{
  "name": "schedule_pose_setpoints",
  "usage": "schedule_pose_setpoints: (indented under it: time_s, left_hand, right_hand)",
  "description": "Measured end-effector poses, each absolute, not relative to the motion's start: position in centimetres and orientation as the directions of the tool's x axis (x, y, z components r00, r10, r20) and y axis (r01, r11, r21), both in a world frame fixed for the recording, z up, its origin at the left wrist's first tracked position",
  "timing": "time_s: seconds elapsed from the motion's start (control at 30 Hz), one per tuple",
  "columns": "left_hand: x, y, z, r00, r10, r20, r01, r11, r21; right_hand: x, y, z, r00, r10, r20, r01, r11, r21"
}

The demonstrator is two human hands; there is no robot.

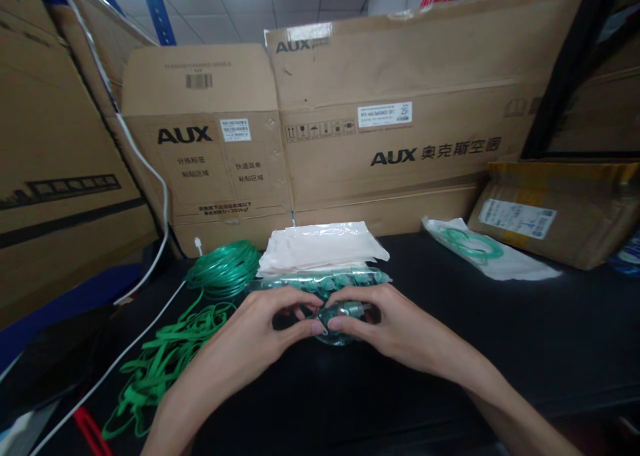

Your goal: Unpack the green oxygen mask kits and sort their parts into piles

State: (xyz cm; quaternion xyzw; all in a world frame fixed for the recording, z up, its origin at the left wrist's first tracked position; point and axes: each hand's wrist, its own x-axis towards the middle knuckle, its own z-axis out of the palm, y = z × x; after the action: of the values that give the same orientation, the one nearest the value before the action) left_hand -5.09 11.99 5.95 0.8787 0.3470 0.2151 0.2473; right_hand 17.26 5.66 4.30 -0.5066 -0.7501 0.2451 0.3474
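Note:
Between my hands, low above the black table, is a clear green oxygen mask (pixel 338 341). My left hand (pixel 285 319) is closed, its thumb and fingers pinched on the mask's left edge. Closed around the mask's body, my right hand (pixel 377 316) has its thumb in front and fingers behind. The connector end points right, partly hidden by the fingers. Just behind lies a row of similar green masks (pixel 345 279). To the left are a coil of green tubing (pixel 223 266) and a loose heap of flat green straps (pixel 167 349).
White pouches (pixel 323 246) are stacked behind the masks. At the right, a white pouch with green tubing (pixel 487 249) lies near a taped carton (pixel 555 209). Large cardboard sheets (pixel 325 169) stand along the back. A white cable (pixel 120 356) crosses the left side.

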Motion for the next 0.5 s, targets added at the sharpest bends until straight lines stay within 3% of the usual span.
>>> schedule_pose_setpoints:
  time_s: [0.27, 0.5]
  left_hand:
    - [-5.24, 12.34, 5.89, 0.652, 0.726, 0.219, 0.485, -0.622, 0.615]
    - [-4.72, 12.43, 5.79, 0.536, 0.786, 0.308, 0.420, -0.565, 0.710]
  right_hand:
    - [17.42, 5.42, 4.57, -0.301, 0.912, 0.280, 0.583, 0.408, -0.702]
    - [17.31, 5.60, 4.45, -0.205, 0.836, 0.508, 0.567, 0.525, -0.635]
